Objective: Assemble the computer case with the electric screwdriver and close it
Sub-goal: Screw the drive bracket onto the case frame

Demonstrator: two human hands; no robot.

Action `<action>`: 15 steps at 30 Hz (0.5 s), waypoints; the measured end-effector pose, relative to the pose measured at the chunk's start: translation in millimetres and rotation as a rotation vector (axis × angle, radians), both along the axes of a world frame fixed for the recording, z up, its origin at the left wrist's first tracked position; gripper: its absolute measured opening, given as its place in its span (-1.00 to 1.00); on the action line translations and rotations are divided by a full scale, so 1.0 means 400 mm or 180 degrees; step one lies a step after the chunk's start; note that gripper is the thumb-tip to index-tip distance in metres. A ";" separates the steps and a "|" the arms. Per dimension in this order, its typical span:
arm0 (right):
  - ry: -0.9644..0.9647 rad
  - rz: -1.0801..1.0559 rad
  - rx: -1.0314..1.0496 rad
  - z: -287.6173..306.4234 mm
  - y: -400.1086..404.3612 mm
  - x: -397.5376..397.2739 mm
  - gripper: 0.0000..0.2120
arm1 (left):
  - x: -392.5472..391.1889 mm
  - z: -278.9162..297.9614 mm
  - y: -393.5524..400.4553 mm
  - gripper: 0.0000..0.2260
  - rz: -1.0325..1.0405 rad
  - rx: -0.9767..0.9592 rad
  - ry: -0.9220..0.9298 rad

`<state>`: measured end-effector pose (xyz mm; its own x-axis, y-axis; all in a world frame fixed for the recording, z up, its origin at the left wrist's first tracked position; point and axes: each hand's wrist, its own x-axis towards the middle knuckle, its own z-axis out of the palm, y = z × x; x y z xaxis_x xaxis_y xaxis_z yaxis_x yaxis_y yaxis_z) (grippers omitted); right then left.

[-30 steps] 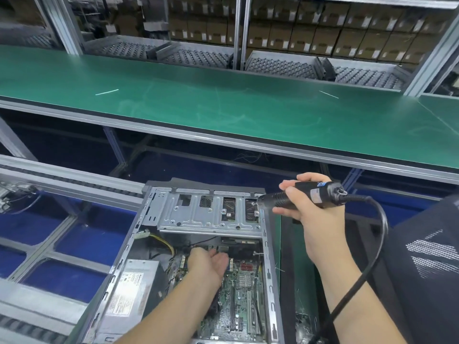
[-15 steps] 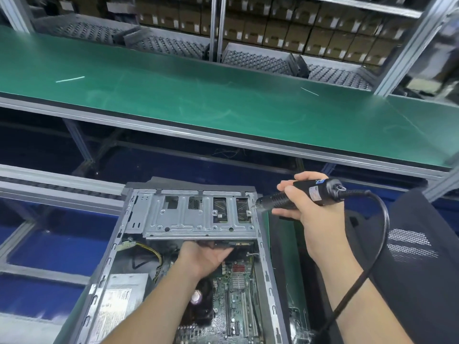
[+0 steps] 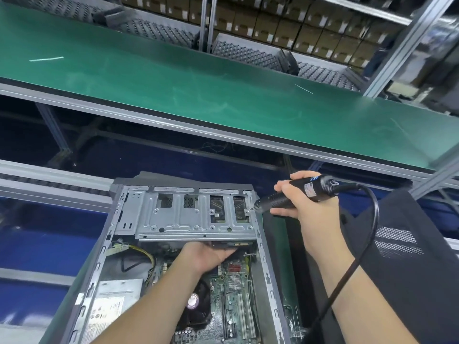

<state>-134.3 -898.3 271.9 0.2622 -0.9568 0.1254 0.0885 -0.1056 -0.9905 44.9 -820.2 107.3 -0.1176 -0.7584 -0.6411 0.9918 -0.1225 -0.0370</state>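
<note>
Fingers, right hand (image 3: 301, 207): wrapped round the electric screwdriver (image 3: 295, 194), right of centre.
Fingers, left hand (image 3: 206, 254): hidden under the drive cage (image 3: 193, 217); grip cannot be told.
Case: computer case (image 3: 268, 276) lies open, lower centre, side panel off.
Tool axis: points left and slightly down; bit tip at a screw hole (image 3: 247, 211) on the cage's right edge.
Nearer hand: right.

surface: green bench (image 3: 223, 100) | on it: two thin white strips (image 3: 46, 59), well apart
</note>
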 end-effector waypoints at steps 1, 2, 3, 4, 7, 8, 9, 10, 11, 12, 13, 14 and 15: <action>0.0002 -0.0014 0.0001 0.000 -0.002 0.001 -0.82 | 0.000 -0.003 -0.002 -0.54 -0.0008 0.0055 0.0037; -0.0003 -0.0036 0.0007 -0.001 -0.005 0.002 -0.80 | 0.001 -0.010 -0.005 -0.52 0.0038 0.0137 0.0088; -0.0008 -0.0050 0.0012 -0.002 -0.007 0.002 -0.77 | 0.002 -0.019 -0.008 -0.52 0.0126 0.0241 0.0166; -0.0015 -0.0049 0.0010 -0.003 -0.010 0.001 -0.75 | 0.003 -0.024 -0.008 -0.53 0.0190 0.0294 0.0218; -0.0041 -0.0008 -0.0014 -0.005 -0.015 -0.001 -0.73 | 0.003 -0.023 -0.008 -0.62 0.0140 0.0159 0.0183; -0.0026 0.0010 -0.0032 -0.005 -0.016 -0.001 -0.73 | 0.001 -0.022 -0.010 -0.63 0.0119 0.0113 0.0145; -0.0004 0.0025 -0.0051 -0.005 -0.016 0.000 -0.73 | -0.001 -0.023 -0.011 -0.65 0.0106 0.0097 0.0107; 0.0013 0.0037 -0.0067 -0.004 -0.016 0.000 -0.74 | -0.003 -0.022 -0.011 -0.66 0.0114 0.0070 0.0093; 0.0019 0.0045 -0.0078 -0.004 -0.016 0.001 -0.75 | -0.005 -0.021 -0.010 -0.67 0.0131 0.0035 0.0085; 0.0016 0.0052 -0.0086 -0.004 -0.016 0.001 -0.76 | -0.006 -0.022 -0.010 -0.68 0.0155 -0.0026 0.0085; 0.0012 0.0057 -0.0093 -0.003 -0.016 0.001 -0.76 | -0.007 -0.023 -0.011 -0.69 0.0169 -0.0113 0.0074; 0.0009 0.0061 -0.0097 -0.003 -0.016 0.001 -0.76 | -0.008 -0.024 -0.011 -0.70 0.0174 -0.0223 0.0063; 0.0008 0.0062 -0.0100 -0.003 -0.016 0.001 -0.76 | -0.009 -0.025 -0.012 -0.70 0.0175 -0.0318 0.0050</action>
